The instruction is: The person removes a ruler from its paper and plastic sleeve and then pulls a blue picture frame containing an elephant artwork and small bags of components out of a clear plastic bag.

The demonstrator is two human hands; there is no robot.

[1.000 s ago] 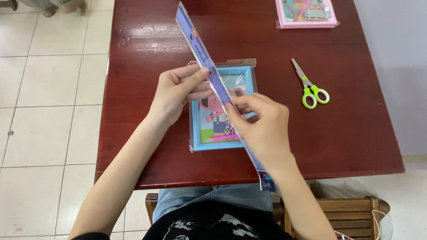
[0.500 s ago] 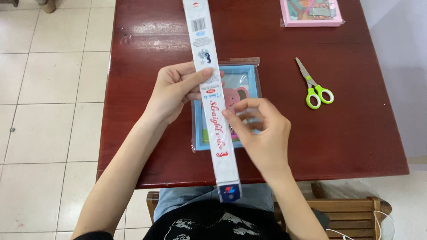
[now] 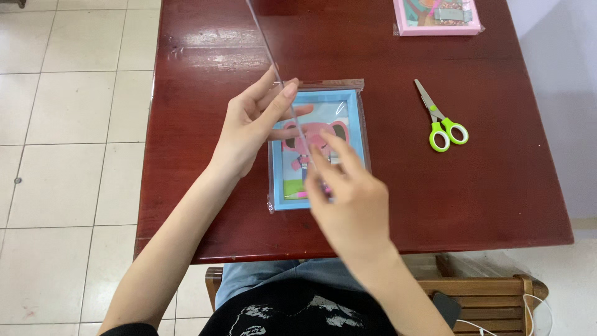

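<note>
Green-handled scissors [image 3: 440, 118] lie closed on the dark red wooden worktop [image 3: 497, 199], blades pointing away toward the far edge. A pink boxed kit [image 3: 437, 17] sits at the far right corner, well apart from them. White floor tiles [image 3: 68, 124] spread to the left. A wooden chair [image 3: 485, 289] stands below.

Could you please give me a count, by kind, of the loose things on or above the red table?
Framed picture kits in clear wrap: 2, blue-framed kit and pink-framed kit
Scissors: 1
Long flat ruler, seen edge-on, held by left hand and right hand: 1
Total: 4
</note>
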